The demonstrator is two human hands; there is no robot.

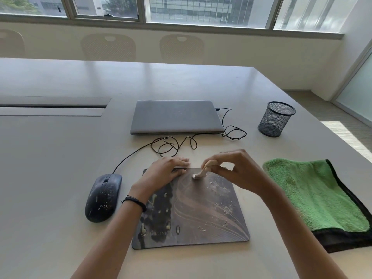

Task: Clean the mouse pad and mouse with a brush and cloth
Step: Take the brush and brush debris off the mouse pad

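Note:
A dark mouse pad (201,214) lies in front of me, speckled with pale crumbs and smears. My left hand (163,174) rests flat on its far left corner, fingers together and pressing down. My right hand (235,170) pinches a small wooden-handled brush (203,171) whose bristle end touches the pad near its far edge. A black wired mouse (103,197), dotted with the same pale dirt, sits on the table left of the pad. A green cloth (314,196) with a black border lies spread out to the right.
A closed grey laptop (176,116) lies beyond the pad, with the mouse's black cable (175,143) looped between them. A black mesh cup (276,118) stands at the far right. The table's right edge (322,125) runs diagonally past it. Chairs stand behind the table.

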